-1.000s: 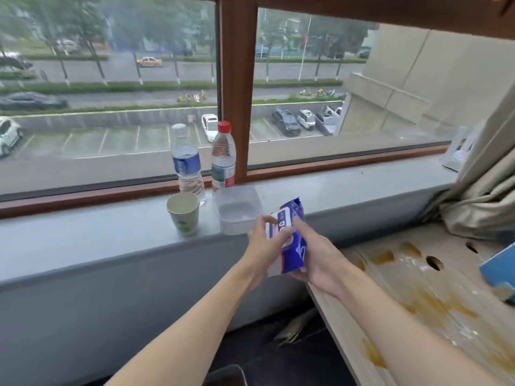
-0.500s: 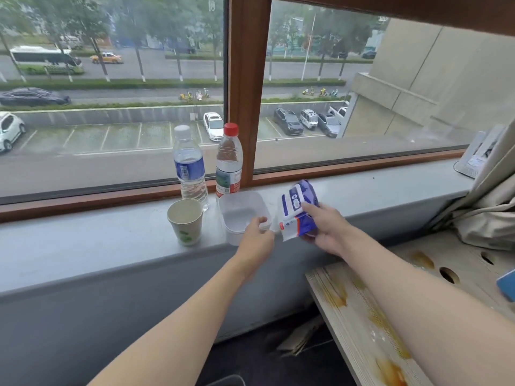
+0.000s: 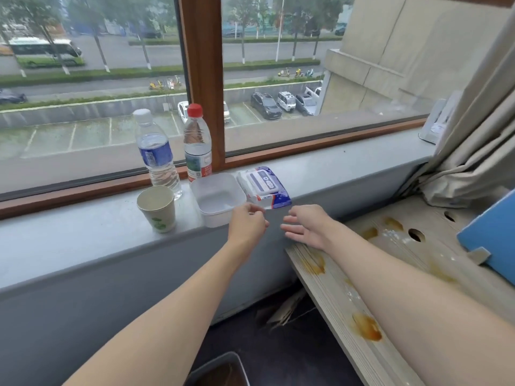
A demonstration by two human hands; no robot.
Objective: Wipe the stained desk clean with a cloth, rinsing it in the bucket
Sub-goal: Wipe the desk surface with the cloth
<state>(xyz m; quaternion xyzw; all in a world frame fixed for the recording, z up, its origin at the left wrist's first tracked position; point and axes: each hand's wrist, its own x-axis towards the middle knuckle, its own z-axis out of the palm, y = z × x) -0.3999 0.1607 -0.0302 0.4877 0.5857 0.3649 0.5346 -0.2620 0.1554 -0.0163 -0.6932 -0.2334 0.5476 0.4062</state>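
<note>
A blue and white wet-wipe pack [image 3: 264, 185] lies flat on the grey windowsill [image 3: 83, 235], just right of a clear plastic tub [image 3: 204, 185]. My left hand [image 3: 246, 222] hovers at the tub's near right corner with fingers curled in; whether they pinch anything is hidden. My right hand [image 3: 305, 227] hangs open and holds nothing, just below the pack, over the far corner of the wooden desk [image 3: 334, 291]. Orange-brown stains [image 3: 366, 327] mark the desk along its left edge and further back.
A paper cup [image 3: 157, 208] and two water bottles [image 3: 156, 154] stand left of the tub. A dark container rim [image 3: 220, 363] shows at the bottom edge on the floor. A blue object [image 3: 490, 238] lies on the desk at right, below a bunched curtain [image 3: 473, 151].
My right hand has put the wipe pack down on the sill beside the tub and let go, then drawn back. My left hand has pulled slightly toward me.
</note>
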